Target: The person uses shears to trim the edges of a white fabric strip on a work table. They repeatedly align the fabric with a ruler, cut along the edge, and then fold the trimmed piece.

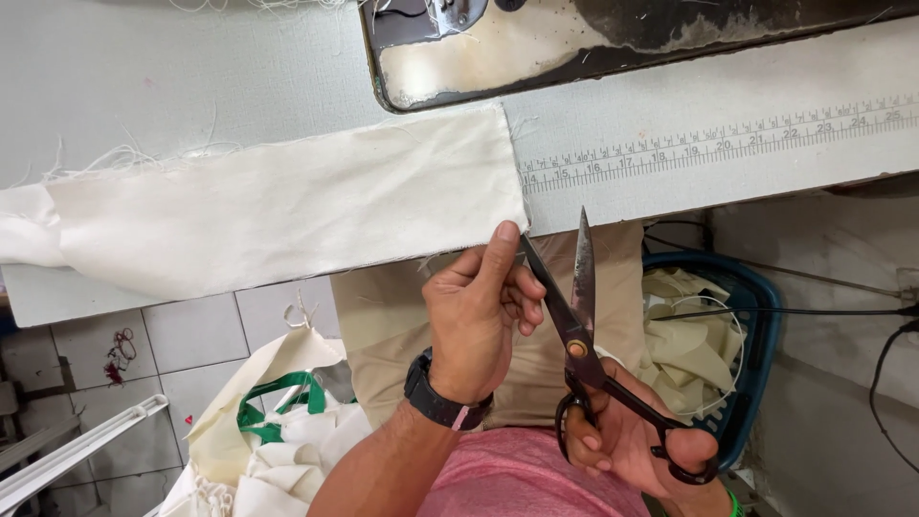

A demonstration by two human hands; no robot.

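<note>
Left hand is up at the table edge, fingers curled, thumb tip pressed to the lower right corner of the cloth, pinching something there. It looks like a loose thread or the corner itself, but it's too fine to tell which. A dark watch sits on that wrist.

Right hand is lower and to the right, closed through the black loops of the scissors. The blades are parted in a narrow V, tips pointing up and away from the body. The left blade runs just beside the left fingers, its tip almost at the pinched corner; the right blade's tip stands apart, near the table edge below the ruler.

So the key line: the cloth corner lies straight above the left hand and up-left of the scissor pivot. The cloth's long axis runs left to right across the table, roughly crosswise to the blades. The left hand is the nearer one, already on the corner; the right hand reaches it only through the blades.

Further out, a sewing machine base sits at the top, a blue basket of cream scraps lies to the right, and more cloth with green straps is piled on the floor to the left.
</note>
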